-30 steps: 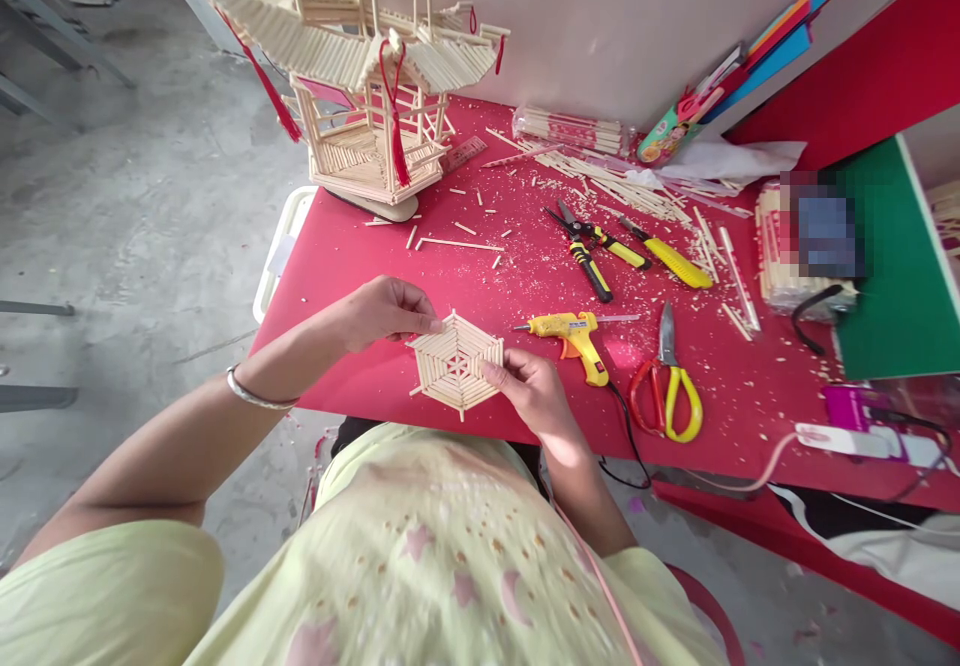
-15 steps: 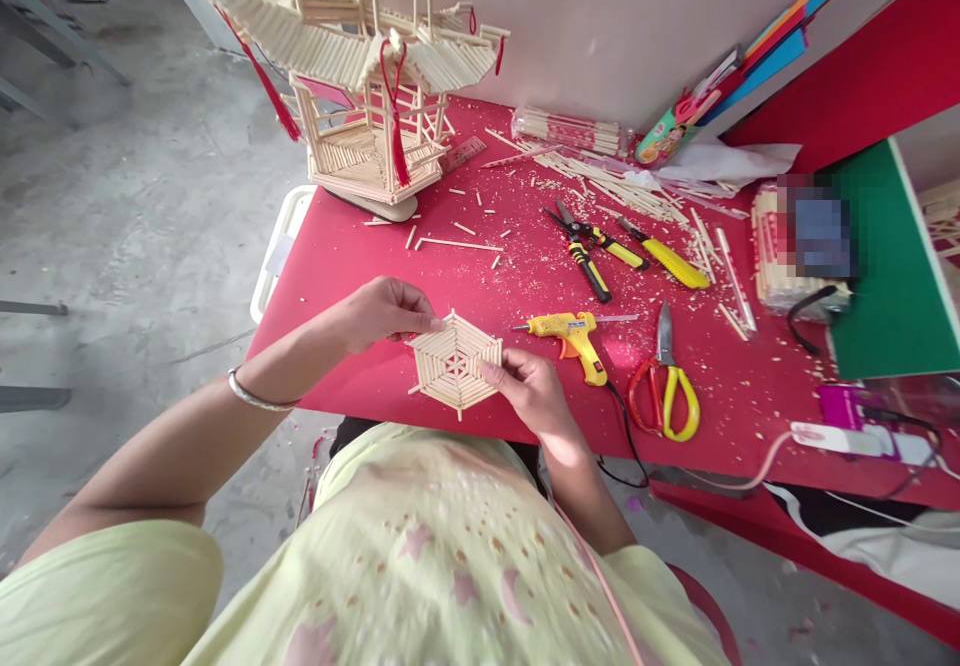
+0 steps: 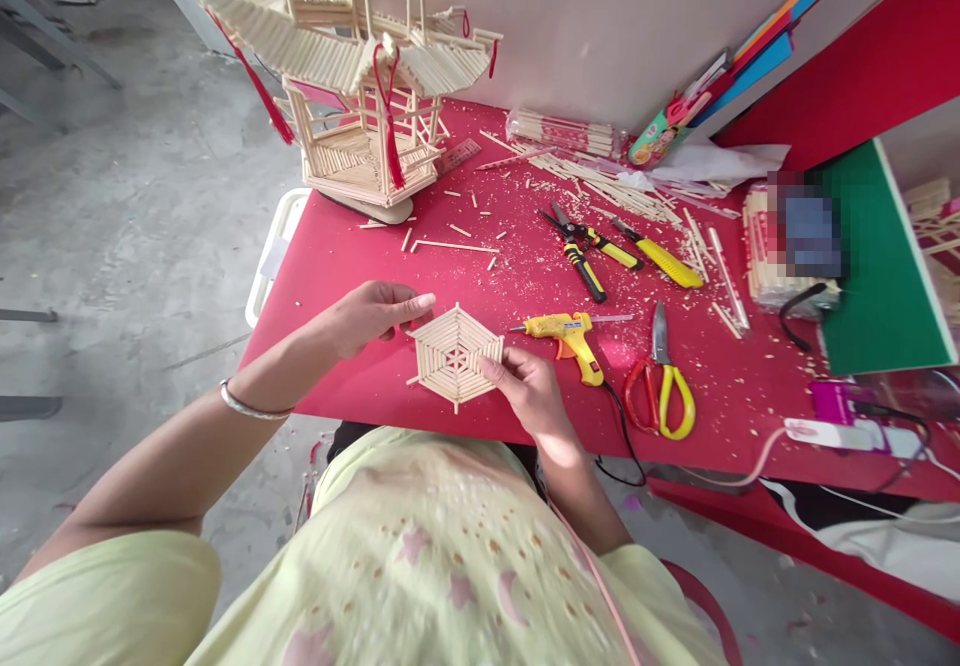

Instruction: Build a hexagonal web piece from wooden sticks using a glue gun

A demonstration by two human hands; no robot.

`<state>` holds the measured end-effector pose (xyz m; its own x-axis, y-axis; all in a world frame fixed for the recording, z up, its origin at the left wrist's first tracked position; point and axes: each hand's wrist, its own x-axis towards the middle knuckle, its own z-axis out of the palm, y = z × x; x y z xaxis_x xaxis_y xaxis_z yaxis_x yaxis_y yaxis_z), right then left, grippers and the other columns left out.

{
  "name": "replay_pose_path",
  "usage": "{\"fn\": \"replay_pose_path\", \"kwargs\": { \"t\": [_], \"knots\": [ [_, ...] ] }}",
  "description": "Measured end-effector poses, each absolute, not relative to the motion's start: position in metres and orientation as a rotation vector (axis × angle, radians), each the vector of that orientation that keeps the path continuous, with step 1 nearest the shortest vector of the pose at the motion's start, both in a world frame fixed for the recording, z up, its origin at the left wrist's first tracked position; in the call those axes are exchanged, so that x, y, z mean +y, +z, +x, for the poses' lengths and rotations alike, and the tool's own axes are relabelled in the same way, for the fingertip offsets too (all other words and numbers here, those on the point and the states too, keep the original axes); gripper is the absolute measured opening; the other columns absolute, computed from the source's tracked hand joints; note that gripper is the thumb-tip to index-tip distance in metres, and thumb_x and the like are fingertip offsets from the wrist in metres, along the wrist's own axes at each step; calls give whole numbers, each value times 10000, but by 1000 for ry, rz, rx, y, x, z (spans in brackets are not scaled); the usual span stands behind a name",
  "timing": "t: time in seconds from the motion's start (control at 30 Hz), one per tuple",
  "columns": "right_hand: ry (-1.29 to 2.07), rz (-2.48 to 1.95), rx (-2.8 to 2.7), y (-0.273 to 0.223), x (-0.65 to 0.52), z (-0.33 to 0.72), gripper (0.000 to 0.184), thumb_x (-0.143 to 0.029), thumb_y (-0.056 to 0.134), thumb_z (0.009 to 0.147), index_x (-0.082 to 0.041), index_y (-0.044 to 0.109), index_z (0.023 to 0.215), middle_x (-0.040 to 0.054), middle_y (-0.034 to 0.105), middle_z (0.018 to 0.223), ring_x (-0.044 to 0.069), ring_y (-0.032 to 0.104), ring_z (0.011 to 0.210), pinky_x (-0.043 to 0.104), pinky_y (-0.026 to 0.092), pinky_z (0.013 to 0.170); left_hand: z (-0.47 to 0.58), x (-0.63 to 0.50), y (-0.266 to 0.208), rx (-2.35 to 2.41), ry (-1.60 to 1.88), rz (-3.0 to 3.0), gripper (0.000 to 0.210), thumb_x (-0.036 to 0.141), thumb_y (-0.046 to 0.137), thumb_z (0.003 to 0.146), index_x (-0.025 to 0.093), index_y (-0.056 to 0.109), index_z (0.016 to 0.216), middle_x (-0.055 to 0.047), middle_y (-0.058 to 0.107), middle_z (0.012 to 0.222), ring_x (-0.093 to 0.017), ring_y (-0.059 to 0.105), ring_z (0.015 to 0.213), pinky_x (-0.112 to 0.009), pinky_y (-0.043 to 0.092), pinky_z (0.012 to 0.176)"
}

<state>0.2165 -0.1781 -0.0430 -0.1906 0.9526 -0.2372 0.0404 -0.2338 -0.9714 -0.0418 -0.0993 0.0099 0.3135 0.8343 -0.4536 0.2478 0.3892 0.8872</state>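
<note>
My right hand (image 3: 531, 386) pinches the right edge of a hexagonal stick panel (image 3: 450, 371), thumb on top and fingers underneath. Pale wooden sticks form the panel in nested rings around a spoked centre, with short ends jutting from some corners. Just off its upper left side, my left hand (image 3: 379, 318) is free of it, the thumb stretched out and apart from the bent fingers. To the right of the panel lies a yellow hot glue gun (image 3: 566, 331) with a clear glue stick in its back. Scissors (image 3: 661, 381) with one red and one yellow handle lie beyond it.
A pagoda-like stick model (image 3: 367, 161) with red tassels stands at the table's far left. Cutting pliers (image 3: 589, 251) and a yellow utility knife (image 3: 667, 258) lie among loose sticks (image 3: 622, 186) and scraps. A power strip (image 3: 847, 434) sits near the right front edge of the red table (image 3: 337, 246).
My left hand has let go of the panel's upper left side and drawn slightly left. The right hand keeps its hold. The view has shifted a little.
</note>
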Motion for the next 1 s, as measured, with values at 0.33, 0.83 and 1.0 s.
{"fn": "replay_pose_path", "kwargs": {
  "t": [0.33,0.83,1.0],
  "knots": [
    [1414,-1384,-1031,-39,-174,207,410,-616,741,828,-214,740,908,7,677,748,152,593,679,255,461,611,-28,-125,-11,1051,750,781,366,416,918,692,122,795,872,-64,706,781,-110,597,674,-220,500,655],
    [1376,-1354,-1107,-37,-186,194,387,-557,730,866,-198,758,1006,42,761,909,170,647,773,271,519,724,-12,-137,-12,1098,982,600,308,356,939,663,140,775,809,-65,761,777,-153,688,683,-266,571,681],
    [1369,-1414,-1159,-36,-190,197,496,-579,734,853,-201,723,1174,48,749,918,122,558,608,254,477,586,-22,-134,-6,1144,982,627,331,369,957,625,135,781,780,-73,761,761,-160,679,658,-273,570,647]
  ]
}}
